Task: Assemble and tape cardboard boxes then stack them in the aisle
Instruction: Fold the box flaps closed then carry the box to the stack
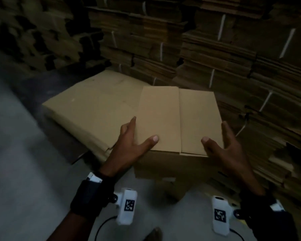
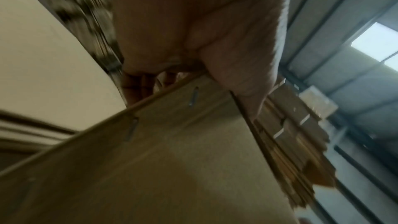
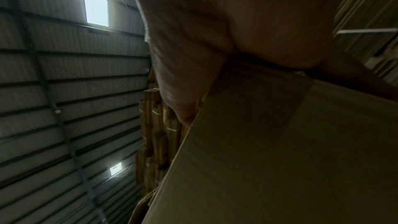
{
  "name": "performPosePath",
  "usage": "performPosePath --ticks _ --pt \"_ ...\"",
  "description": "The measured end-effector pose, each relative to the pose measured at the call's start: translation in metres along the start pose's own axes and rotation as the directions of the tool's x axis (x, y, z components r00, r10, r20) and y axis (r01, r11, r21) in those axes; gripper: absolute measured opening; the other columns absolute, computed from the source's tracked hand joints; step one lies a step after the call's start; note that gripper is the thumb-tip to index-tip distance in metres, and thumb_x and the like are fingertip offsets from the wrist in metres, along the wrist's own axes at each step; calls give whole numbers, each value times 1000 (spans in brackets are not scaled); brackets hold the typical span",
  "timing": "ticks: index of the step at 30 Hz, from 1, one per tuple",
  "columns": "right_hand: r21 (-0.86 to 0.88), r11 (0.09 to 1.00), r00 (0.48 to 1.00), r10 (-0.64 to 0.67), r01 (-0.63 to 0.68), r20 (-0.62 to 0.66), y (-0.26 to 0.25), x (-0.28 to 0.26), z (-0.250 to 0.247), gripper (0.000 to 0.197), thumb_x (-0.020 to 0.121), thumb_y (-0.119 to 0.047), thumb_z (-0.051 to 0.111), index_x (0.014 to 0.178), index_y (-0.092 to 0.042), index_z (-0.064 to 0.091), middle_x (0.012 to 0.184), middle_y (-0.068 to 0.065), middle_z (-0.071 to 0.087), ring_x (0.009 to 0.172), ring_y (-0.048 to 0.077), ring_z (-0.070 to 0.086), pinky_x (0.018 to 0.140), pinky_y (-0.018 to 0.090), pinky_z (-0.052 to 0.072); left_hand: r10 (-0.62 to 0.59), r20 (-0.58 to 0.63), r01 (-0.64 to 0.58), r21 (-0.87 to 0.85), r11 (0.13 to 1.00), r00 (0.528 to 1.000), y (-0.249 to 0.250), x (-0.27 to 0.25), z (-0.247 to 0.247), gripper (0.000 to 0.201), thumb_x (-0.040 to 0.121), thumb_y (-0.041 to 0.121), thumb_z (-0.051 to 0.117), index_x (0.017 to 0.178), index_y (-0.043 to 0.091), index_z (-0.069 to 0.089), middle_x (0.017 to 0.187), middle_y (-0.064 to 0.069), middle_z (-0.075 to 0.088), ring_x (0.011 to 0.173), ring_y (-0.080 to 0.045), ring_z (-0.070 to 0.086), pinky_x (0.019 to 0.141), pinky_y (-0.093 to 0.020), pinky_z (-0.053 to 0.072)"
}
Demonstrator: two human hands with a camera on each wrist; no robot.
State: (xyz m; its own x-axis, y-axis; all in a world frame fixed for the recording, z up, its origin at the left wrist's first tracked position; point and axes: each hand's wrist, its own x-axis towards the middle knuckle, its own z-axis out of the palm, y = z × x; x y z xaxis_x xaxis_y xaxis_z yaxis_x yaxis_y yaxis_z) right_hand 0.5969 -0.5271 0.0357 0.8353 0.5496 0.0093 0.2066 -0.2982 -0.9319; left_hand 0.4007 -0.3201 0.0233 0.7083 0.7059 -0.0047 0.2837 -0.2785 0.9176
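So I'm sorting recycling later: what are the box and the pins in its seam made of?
The box: plain brown cardboard, matte, unprinted, with creased flap edges, likely corrugated. The pins: thin grey, slightly shiny slivers along the seam, probably metal staples, though blur leaves that open.

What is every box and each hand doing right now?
Box: put together, top flaps folded shut, no tape visible.
Left hand: fingers straight, pressing the box's left side.
Right hand: fingers straight, pressing its right side.
Flat cardboard: lying unfolded beside it.
Cardboard stacks: flattened, strapped.
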Motion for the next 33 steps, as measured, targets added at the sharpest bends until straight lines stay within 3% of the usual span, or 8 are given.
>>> performPosePath --ticks 2,6,12,15,17,20,24,33 --pt "0 999 994 -47 47 98 -11 -31 16 77 90 -32 74 152 -42 29 150 -16 43 139 13 43 108 31 41 -47 -68 48 23 999 997 -11 -48 -23 113 71 72 62 161 27 11 158 7 23 132 2 26 105 -15 23" --pt "-35 998 965 -41 52 259 -24 -95 58 93 83 -47 77 159 -35 25 161 -13 33 145 11 34 117 37 33 -66 -175 59 -43 997 982 -33 -150 -70 88 78 71 67 152 44 28 151 15 42 133 4 43 109 -21 38" --pt "60 998 847 -32 -1 531 -39 -175 137 91 89 -26 74 161 -31 18 144 -37 27 126 -20 33 86 -6 34 -281 -355 255 -120 960 892 -56 -279 -128 57 87 49 68 127 63 30 109 62 41 98 36 43 80 7 33" --pt "81 996 775 -68 22 629 -38 -203 188 99 81 -38 78 161 -34 19 124 -49 34 115 -24 44 109 24 45 -402 -476 353 -194 915 782 -80 -329 -156 92 79 60 68 155 47 19 148 33 29 130 10 35 109 -18 31" --pt "87 995 728 -91 44 679 -42 -215 220 95 85 -35 78 160 -35 20 122 -49 38 113 -27 46 103 17 45 -448 -522 387 -229 893 726 -95 -353 -175 104 74 75 69 158 42 17 159 22 25 143 -4 31 119 -35 29" --pt "96 992 652 -128 84 747 -56 -219 272 94 87 -39 76 161 -36 18 135 -44 41 125 -16 47 109 23 41 -486 -583 428 -248 869 651 -110 -367 -207 116 62 87 67 158 45 17 162 17 28 146 -12 34 120 -46 32" --pt "100 987 564 -155 128 811 -77 -200 344 97 88 -49 73 161 -39 9 159 -27 18 148 -1 21 122 31 25 -464 -663 416 -244 876 588 -127 -345 -249 95 79 60 68 157 41 17 150 28 30 137 -7 37 116 -36 33" --pt "188 958 473 -271 217 838 -152 -128 467 94 93 -39 69 162 -35 6 152 -30 6 140 -8 10 114 21 18 -404 -731 397 -197 896 550 -159 -263 -360 92 78 72 69 155 44 25 151 20 42 134 -8 46 114 -42 40"
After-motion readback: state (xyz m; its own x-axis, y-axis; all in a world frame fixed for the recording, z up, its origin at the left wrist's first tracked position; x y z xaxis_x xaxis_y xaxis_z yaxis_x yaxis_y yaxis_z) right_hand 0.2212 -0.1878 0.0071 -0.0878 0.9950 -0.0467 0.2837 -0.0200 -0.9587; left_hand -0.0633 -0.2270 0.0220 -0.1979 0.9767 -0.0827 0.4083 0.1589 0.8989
